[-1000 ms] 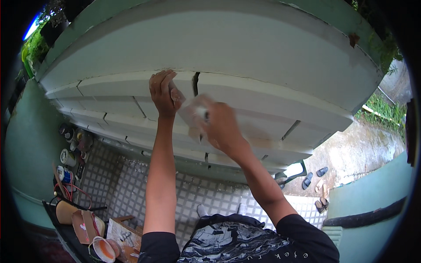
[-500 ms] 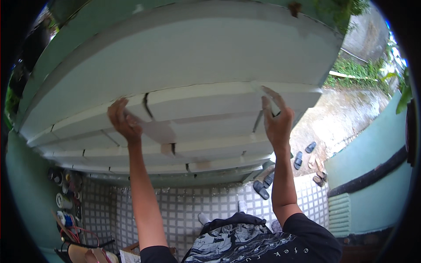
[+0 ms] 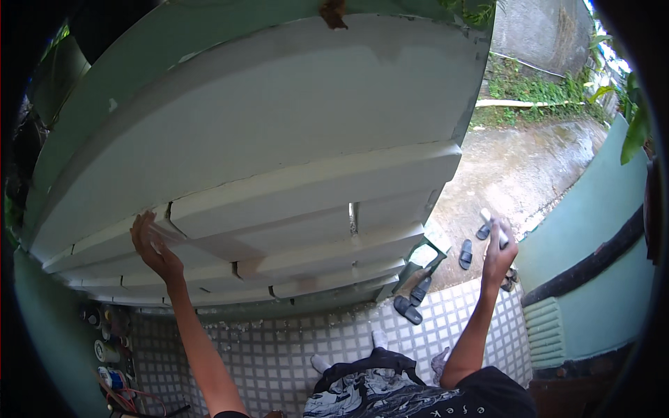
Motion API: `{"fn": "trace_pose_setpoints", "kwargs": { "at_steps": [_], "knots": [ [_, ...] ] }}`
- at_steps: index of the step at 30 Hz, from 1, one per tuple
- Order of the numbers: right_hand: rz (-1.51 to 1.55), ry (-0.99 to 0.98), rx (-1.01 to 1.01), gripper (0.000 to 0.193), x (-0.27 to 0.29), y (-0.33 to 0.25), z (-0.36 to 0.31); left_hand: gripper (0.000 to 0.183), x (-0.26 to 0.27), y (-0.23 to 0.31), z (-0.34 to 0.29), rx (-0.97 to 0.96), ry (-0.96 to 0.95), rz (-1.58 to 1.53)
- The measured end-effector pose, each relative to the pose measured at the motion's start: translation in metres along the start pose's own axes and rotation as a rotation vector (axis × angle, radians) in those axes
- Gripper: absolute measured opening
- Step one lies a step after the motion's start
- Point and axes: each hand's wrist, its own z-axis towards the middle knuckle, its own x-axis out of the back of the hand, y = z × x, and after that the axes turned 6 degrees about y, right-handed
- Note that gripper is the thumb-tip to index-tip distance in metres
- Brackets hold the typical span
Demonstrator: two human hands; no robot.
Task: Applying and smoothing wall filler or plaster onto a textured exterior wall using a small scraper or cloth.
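Note:
A pale wall front (image 3: 313, 167) spans the view, with white stepped ledges and narrow dark gaps in them. On the left, my left hand (image 3: 159, 254) rests at the edge of the upper ledge (image 3: 313, 174). Its fingers lie over the edge beside a dark gap, and no held thing shows. Away from the wall, to the right, my right hand (image 3: 499, 261) is closed around a small whitish bar-shaped piece (image 3: 502, 237). One end of the piece sticks up past the fingers; its exact kind is unclear.
Dark slippers (image 3: 408, 310) lie on the tiled floor (image 3: 279, 341) by the wall's right end, with more footwear beyond. Cans (image 3: 106, 352) stand at the lower left. A green wall (image 3: 592, 244) with a dark pipe (image 3: 592, 272) bounds the right.
My right hand has moved off the ledge, out to the right, still holding the whitish piece. My left hand stays on the ledge, while the view has shifted to the right.

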Motion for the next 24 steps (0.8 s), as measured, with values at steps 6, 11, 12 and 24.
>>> {"fn": "trace_pose_setpoints", "kwargs": {
  "at_steps": [6, 11, 12, 24],
  "knots": [
    [-0.059, -0.237, -0.174, 0.019, 0.006, 0.068, -0.027, 0.046, -0.036, 0.112, -0.014, -0.179, -0.185, 0.067],
    [0.11, -0.325, -0.317, 0.027, -0.009, 0.041, -0.03, 0.053, -0.091, 0.207, -0.026, -0.2, -0.225, -0.087],
    [0.173, -0.311, -0.284, 0.03, -0.013, 0.034, -0.03, 0.052, -0.099, 0.224, -0.029, -0.208, -0.263, -0.108],
    [0.311, -0.635, 0.58, 0.033, -0.071, -0.09, 0.014, 0.05, -0.122, 0.285, -0.027, -0.175, -0.216, -0.077]
  ]
}}
